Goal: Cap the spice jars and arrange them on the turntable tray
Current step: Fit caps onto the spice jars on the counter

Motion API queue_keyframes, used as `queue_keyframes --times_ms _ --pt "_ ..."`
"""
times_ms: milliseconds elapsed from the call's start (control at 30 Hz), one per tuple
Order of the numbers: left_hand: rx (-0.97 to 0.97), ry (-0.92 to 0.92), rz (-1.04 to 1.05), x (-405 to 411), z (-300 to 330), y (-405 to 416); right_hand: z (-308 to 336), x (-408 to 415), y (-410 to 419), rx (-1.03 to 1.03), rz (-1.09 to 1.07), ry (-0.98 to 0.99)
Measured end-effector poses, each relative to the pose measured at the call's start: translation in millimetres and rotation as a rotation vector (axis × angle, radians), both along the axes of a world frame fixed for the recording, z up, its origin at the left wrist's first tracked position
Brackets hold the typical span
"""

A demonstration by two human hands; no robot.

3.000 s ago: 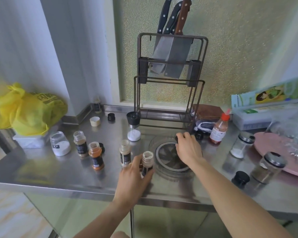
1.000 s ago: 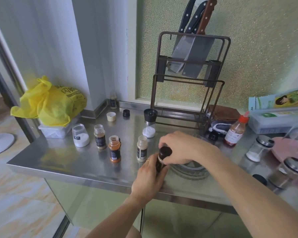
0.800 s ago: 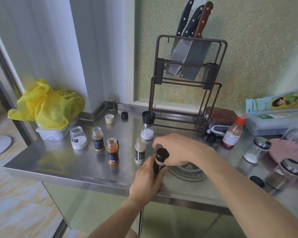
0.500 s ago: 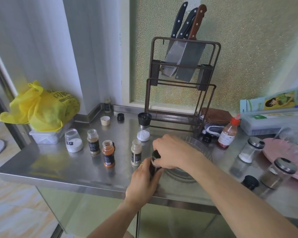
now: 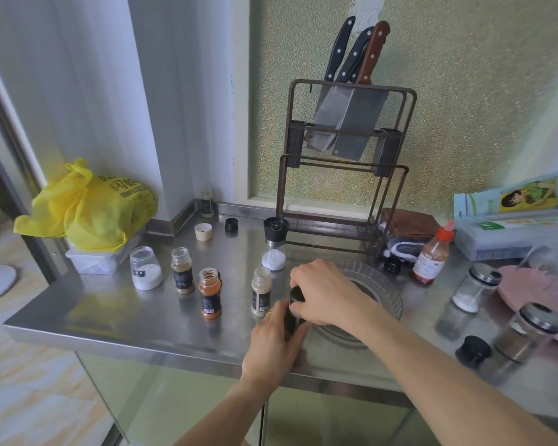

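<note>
My left hand (image 5: 276, 341) grips the body of a small dark spice jar (image 5: 291, 320) near the counter's front edge. My right hand (image 5: 322, 292) is closed over the black cap (image 5: 296, 296) on top of that jar. Just behind my right hand sits the clear ribbed turntable tray (image 5: 385, 292), partly hidden by the hand. To the left stand uncapped jars: a beige one (image 5: 260, 296), an orange one (image 5: 209, 296), a brown one (image 5: 182, 270) and a white-powder jar (image 5: 146, 268). Loose caps lie around: a cream one (image 5: 203, 231) and black ones (image 5: 231, 224), (image 5: 391, 266), (image 5: 473, 349).
A knife rack (image 5: 343, 162) stands at the back with a salt grinder (image 5: 274, 247) in front of it. A yellow bag (image 5: 87, 207) sits far left. At the right are a red-capped sauce bottle (image 5: 432, 255), two metal-lidded glass jars (image 5: 472, 286), (image 5: 529, 333) and a pink plate (image 5: 535, 296).
My right hand brought a black cap from the tray area onto the jar in my left hand and now covers it more fully. The view shifted slightly.
</note>
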State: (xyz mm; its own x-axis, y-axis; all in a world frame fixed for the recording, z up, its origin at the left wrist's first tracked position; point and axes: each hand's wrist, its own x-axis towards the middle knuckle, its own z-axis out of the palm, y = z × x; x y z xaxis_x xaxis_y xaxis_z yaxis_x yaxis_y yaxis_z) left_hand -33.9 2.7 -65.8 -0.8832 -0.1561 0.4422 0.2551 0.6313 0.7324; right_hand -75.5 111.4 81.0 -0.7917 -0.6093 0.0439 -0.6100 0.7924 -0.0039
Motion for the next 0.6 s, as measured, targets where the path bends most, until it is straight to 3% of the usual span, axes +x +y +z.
queue_keyframes --times_ms 300,500,600 --pt "0.020 -0.071 0.041 10.5 5.7 -2.5 -32.6 4.0 13.9 -0.296 -0.138 -0.138" --pt "0.038 0.137 0.282 28.2 5.0 -12.9 -18.8 -35.4 -6.8 -0.388 -0.212 -0.040" --pt "0.015 0.158 0.334 24.9 11.7 -18.1 -21.4 -55.6 -25.3 -0.358 -0.233 -0.061"
